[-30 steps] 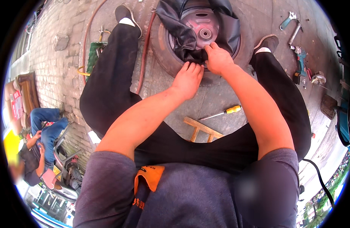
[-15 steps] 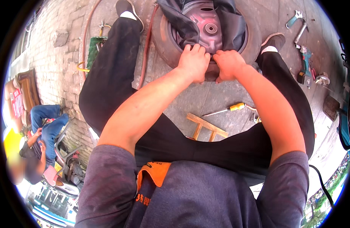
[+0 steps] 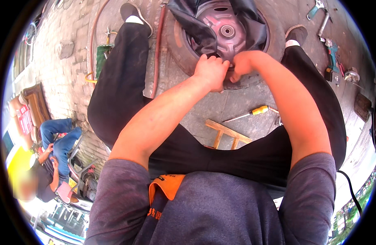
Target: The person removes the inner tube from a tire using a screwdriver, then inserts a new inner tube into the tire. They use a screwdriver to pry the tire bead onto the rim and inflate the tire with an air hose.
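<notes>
A wheel with a dark tire [image 3: 179,43] lies flat on the ground between my feet. Its reddish metal rim [image 3: 212,23] shows a round hub at the centre. A limp black inner tube [image 3: 254,30] drapes over the rim, partly inside the tire. At the near side of the wheel, my left hand [image 3: 212,72] has its fingers curled over the tire's edge. Close beside it, my right hand [image 3: 246,64] is bent at the wrist with closed fingers, slightly blurred. Whatever lies between those fingers is hidden.
A yellow-handled screwdriver [image 3: 259,110] and a small wooden stool [image 3: 228,131] lie between my legs. To the right are an adjustable wrench [image 3: 314,11], a hammer [image 3: 325,24] and a cordless power tool [image 3: 332,57]. A red hose [image 3: 158,53] runs left of the wheel. Someone in jeans [image 3: 59,136] sits far left.
My right hand has turned at the wrist and its fingers have curled downward toward the left hand. My left hand stays at the tire's near edge. The whole view has shifted slightly.
</notes>
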